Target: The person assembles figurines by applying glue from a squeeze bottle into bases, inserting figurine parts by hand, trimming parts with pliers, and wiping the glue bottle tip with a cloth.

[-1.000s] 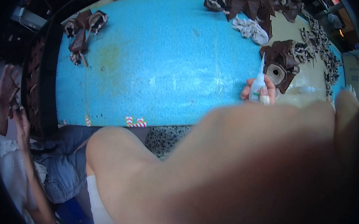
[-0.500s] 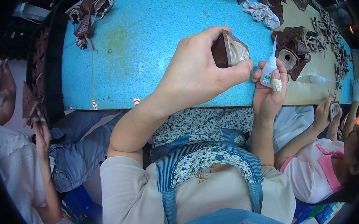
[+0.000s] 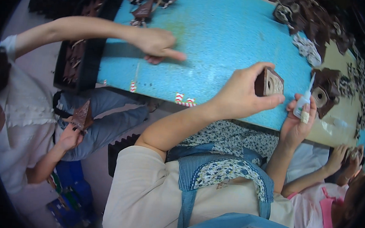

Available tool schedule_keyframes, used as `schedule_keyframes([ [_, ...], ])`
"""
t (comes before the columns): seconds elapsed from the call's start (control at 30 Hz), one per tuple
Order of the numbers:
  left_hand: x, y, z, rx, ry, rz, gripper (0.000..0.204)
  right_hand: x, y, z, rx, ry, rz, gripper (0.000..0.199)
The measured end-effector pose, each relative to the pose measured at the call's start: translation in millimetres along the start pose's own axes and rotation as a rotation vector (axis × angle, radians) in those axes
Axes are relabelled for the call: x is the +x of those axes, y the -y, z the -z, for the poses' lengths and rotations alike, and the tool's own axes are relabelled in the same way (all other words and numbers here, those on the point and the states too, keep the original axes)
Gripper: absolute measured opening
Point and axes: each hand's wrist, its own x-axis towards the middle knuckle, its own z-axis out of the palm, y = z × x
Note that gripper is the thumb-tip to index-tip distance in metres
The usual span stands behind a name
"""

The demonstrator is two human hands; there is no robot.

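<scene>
My left hand (image 3: 243,92) is closed around a brown angular piece (image 3: 269,82) with a cream-coloured hollow side and a small dark hole, raised over the table's near edge. My thumb lies along its lower side. Just to the right, my right hand (image 3: 295,128) grips a small white glue bottle (image 3: 302,106) with a long thin nozzle pointing up. A whitish wrap covers one finger of that hand. Bottle and brown piece are apart.
The blue table (image 3: 220,37) bears brown parts (image 3: 145,9) at far left, a brown pile (image 3: 317,22), a crumpled white cloth (image 3: 306,49) and brown pieces (image 3: 328,91) at right. A co-worker's hand (image 3: 155,43) reaches over it from the left, beside a black bin (image 3: 94,62).
The view has swung left, so the table and my hands sit further right. A co-worker's arm now stretches over the table. The hollow of my brown piece shows its hole now.
</scene>
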Motion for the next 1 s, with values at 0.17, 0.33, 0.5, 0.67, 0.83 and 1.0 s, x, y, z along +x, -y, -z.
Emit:
schedule_keyframes([
  [0.17,-13,27,-7,0.049,-0.095,-0.047,0.065,-1,-1,2,-0.03,0.007,0.012,0.031],
  [0.33,-17,35,-5,0.05,-0.143,-0.106,0.064,0,-2,0,-0.057,0.011,0.013,0.03],
  [0.5,-16,32,-4,0.08,-0.13,-0.103,0.064,2,-3,0,-0.044,0.039,0.023,0.031],
  [0.67,-18,32,-4,0.093,-0.138,-0.129,0.062,1,-2,-4,-0.064,0.042,0.014,0.032],
  [0.83,-19,31,-4,-0.044,-0.124,-0.077,0.068,-1,2,-3,-0.107,0.034,-0.003,0.037],
  [1.0,-21,32,-2,-0.089,-0.037,-0.166,0.074,-3,15,7,-0.193,0.087,0.021,0.039],
])
